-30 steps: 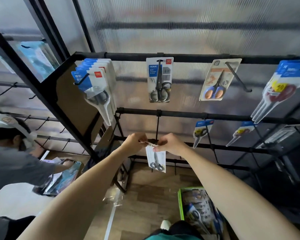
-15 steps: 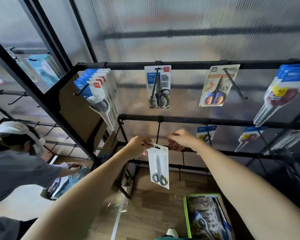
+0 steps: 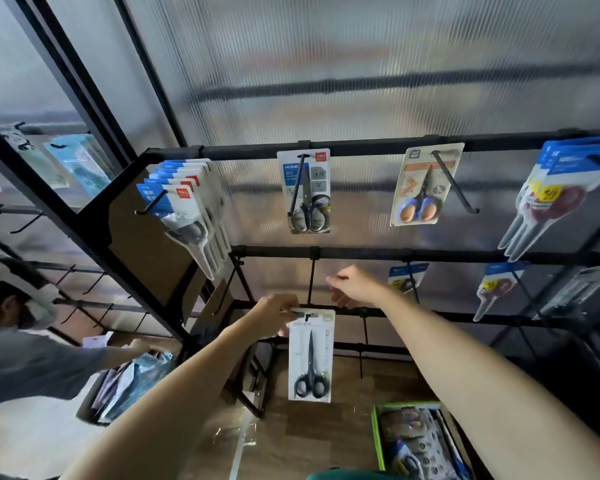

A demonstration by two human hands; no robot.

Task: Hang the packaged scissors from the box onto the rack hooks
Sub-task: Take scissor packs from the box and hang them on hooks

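Head view, looking down and forward at a black rack (image 3: 430, 255) before a ribbed translucent panel.

Item: packaged scissors (image 3: 310, 358), white card with black-handled pair, lower centre of frame. Hangs vertically; top edge with hang slot is level with the lower crossbar.

Left hand (image 3: 274, 315): pinches the card's top left corner, fingers curled onto it.

Right hand (image 3: 352, 287): just above and right of the card, apart from it, fingers loosely curled and holding nothing as far as the blur allows; it is near the hook (image 3: 311, 282) dropping from the middle bar.

Whether the slot is already threaded on a hook cannot be told.

Stock: box (image 3: 374, 434), green-rimmed, lower right of frame, more packs inside. Other packs hang on upper hooks: blue-topped stack (image 3: 184, 209) left of centre, single pack (image 3: 305, 192) centre.

Handling, judged: light, flat, fairly stiff card that may bend under a one-corner hold; weight sits low at the handles, so it should swing. Best taken at the top edge, either side of the slot, leaving the slot free for the hook tip.
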